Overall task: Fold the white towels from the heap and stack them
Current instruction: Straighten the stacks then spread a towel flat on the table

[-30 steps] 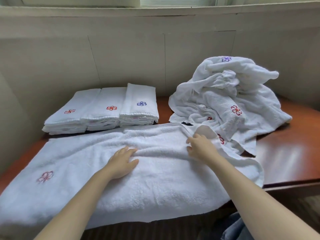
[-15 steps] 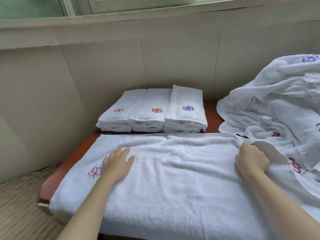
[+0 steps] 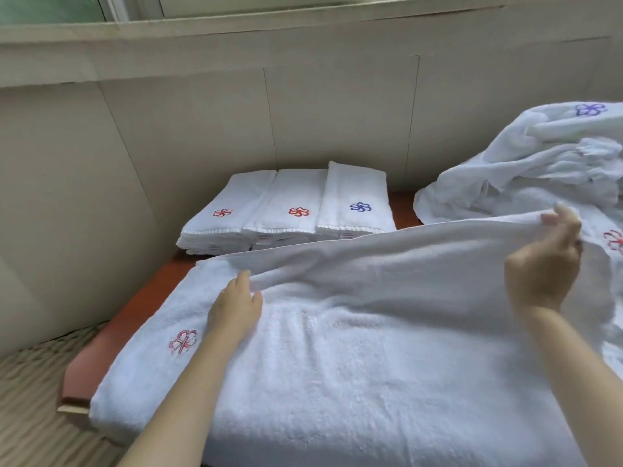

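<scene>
While left hand (image 3: 234, 310) presses the flower-stitched towel (image 3: 371, 348) flat, right hand (image 3: 542, 264) pinches its edge.

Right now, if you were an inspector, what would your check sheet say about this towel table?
Surface: reddish wooden table, mostly covered by towels.
Job's things: spread towel with a red flower; unfolded heap at right; three folded stacks side by side at the back.
Clutter: nothing seen.
Grips: left hand rests flat on the spread towel; right hand pinches its far edge, raised off the table.
Cables: nothing seen.
Surroundings: beige panelled wall, window ledge above, woven floor at left.
</scene>
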The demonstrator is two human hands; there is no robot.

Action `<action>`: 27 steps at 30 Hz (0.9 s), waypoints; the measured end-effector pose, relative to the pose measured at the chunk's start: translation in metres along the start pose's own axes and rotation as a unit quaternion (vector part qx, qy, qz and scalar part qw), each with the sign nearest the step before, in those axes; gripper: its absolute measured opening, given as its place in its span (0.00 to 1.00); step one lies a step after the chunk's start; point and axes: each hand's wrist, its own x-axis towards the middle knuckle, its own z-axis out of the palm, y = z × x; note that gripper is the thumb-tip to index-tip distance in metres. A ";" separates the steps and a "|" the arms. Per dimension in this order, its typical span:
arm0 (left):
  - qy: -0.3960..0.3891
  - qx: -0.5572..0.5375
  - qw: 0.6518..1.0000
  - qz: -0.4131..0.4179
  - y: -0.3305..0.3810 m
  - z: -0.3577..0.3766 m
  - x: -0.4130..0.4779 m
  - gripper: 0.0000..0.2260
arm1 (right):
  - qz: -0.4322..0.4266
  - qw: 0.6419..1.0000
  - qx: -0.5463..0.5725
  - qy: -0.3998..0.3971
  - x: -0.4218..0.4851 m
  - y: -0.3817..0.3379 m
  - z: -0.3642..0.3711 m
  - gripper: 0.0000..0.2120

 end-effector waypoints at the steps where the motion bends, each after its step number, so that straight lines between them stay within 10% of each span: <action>1: 0.003 0.000 1.000 0.000 0.004 0.000 -0.001 0.24 | 0.019 1.000 0.005 -0.002 0.001 0.002 -0.004 0.28; 9: -0.003 -0.026 0.999 0.028 0.035 0.004 -0.001 0.28 | 0.182 0.970 -0.124 -0.107 -0.001 0.036 -0.029 0.10; 14: -0.044 -0.051 0.988 0.137 0.063 0.019 -0.001 0.21 | 0.070 0.904 -0.263 -0.329 -0.010 0.035 -0.033 0.13; 21: -0.074 -0.015 0.988 0.134 0.108 0.042 -0.001 0.21 | -0.144 0.888 -0.224 -0.375 -0.030 0.015 0.005 0.15; 27: -0.133 0.089 0.981 0.106 0.121 0.039 0.007 0.27 | -0.116 0.831 -0.282 -0.466 -0.037 0.031 0.014 0.27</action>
